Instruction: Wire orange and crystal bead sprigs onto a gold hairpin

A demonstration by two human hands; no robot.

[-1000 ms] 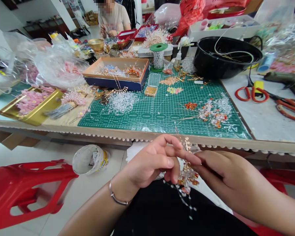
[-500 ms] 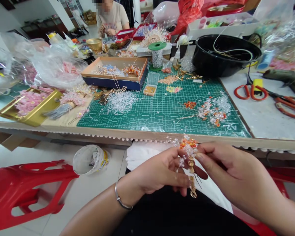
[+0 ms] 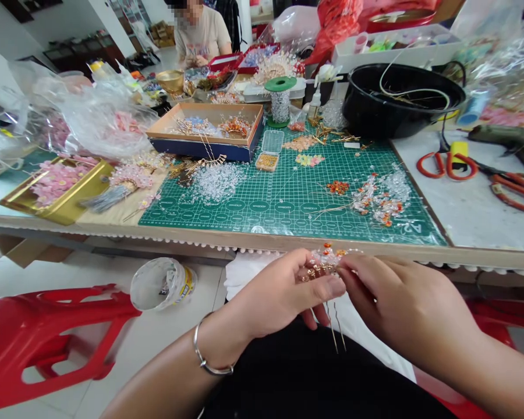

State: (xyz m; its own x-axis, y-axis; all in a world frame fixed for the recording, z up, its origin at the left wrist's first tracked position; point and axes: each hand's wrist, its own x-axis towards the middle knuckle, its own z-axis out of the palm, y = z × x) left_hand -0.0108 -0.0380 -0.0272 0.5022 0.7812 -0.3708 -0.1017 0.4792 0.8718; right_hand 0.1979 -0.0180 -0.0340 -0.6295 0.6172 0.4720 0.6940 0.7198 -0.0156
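Observation:
Above my lap, my left hand (image 3: 288, 291) is closed around a beaded hairpin (image 3: 325, 265) with clear and orange beads and a gold base. Two gold prongs hang down below my left fingers. My right hand (image 3: 388, 291) pinches the right side of the same hairpin; its fingertips partly hide what they grip. Beyond my hands, on the green cutting mat (image 3: 262, 212), lie clear and orange beaded sprays (image 3: 378, 201), a small heap of orange beads (image 3: 337, 187) and a pile of clear beads (image 3: 218, 181).
An open box (image 3: 205, 145) holds finished hair ornaments. A black basin (image 3: 402, 99) stands at the back right, near red-handled scissors (image 3: 448, 164). A gold tin (image 3: 52, 192) holds pink flowers. On the floor are a bucket (image 3: 161, 285) and red stool (image 3: 56, 337). Another person (image 3: 203, 35) sits across.
The hairpin has turned in my hands: its gold base now lies sideways across my left fingers, and its prongs point down. My right hand has shifted slightly and remains at the beads.

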